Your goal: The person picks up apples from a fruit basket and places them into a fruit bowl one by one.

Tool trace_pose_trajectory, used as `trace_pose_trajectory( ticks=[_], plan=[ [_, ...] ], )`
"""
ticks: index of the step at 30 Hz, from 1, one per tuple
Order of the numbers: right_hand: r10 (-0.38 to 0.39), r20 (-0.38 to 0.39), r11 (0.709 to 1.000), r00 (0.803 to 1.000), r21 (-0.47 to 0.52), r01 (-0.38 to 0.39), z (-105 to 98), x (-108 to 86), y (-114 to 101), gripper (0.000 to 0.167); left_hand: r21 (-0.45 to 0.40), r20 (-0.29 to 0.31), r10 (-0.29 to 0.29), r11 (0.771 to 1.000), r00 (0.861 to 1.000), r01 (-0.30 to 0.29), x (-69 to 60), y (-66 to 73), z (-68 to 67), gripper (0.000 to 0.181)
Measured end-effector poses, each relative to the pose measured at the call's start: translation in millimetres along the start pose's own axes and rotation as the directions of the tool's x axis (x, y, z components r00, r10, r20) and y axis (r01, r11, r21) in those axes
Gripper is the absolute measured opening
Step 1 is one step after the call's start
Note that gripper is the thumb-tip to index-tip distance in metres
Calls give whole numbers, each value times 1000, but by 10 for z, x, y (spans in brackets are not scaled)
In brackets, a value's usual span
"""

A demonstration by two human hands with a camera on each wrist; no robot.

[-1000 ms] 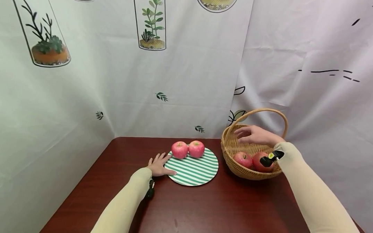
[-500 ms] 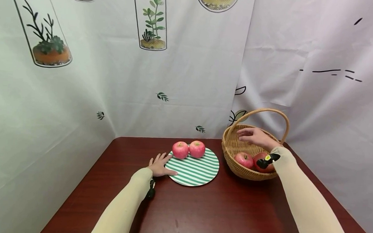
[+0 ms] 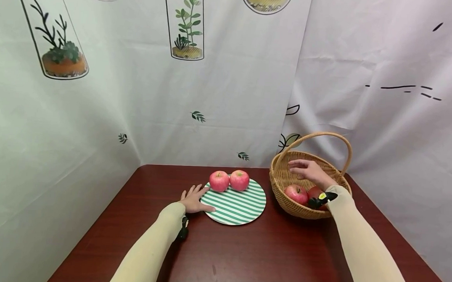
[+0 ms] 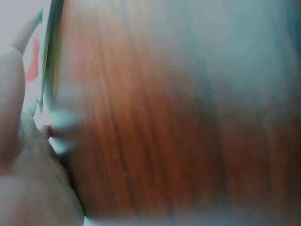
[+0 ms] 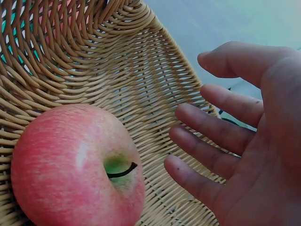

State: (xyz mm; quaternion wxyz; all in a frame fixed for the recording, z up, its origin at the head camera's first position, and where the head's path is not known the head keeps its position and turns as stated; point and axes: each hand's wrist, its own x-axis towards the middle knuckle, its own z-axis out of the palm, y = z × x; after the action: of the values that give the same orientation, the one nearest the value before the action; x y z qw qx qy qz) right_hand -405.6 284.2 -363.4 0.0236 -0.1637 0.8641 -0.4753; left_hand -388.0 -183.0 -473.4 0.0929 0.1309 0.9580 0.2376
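My right hand [image 3: 311, 171] hovers over the wicker basket [image 3: 288, 206] with its fingers spread and nothing in them. Inside the basket lie two red apples; the left apple [image 3: 296, 195] is plain to see, while the right apple [image 3: 314, 191] is partly hidden by my wrist. The right wrist view shows one apple [image 5: 77, 165], stem toward the hand, apart from the fingertips. My left hand [image 3: 193, 199] lies at the left rim of a round green-and-white striped plate [image 3: 238, 209], thumb and fingers splayed at its edge. Two more apples [image 3: 219, 181] sit side by side at the plate's back.
A dark red-brown table [image 3: 221, 254] carries everything. White printed cloth [image 3: 228, 95] hangs close behind the table and along its sides. The basket's tall handle [image 3: 326, 133] arches up behind my right hand.
My right hand has moved slightly down and its forearm has swung left, so more of the basket's right rim shows. The left hand and the plate keep their places.
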Motion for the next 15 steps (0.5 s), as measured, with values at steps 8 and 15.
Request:
trace_pose_trajectory(
  ticks=[8,15],
  plan=[
    [-21,50,999,999,44,19,6,-50,81,55,36,4,-6,999,1000,6,-172,214,-130,103],
    [-27,78,999,997,49,23,2,-102,142,56,21,7,-3,1000,1000,3,-68,78,-42,113]
  ],
)
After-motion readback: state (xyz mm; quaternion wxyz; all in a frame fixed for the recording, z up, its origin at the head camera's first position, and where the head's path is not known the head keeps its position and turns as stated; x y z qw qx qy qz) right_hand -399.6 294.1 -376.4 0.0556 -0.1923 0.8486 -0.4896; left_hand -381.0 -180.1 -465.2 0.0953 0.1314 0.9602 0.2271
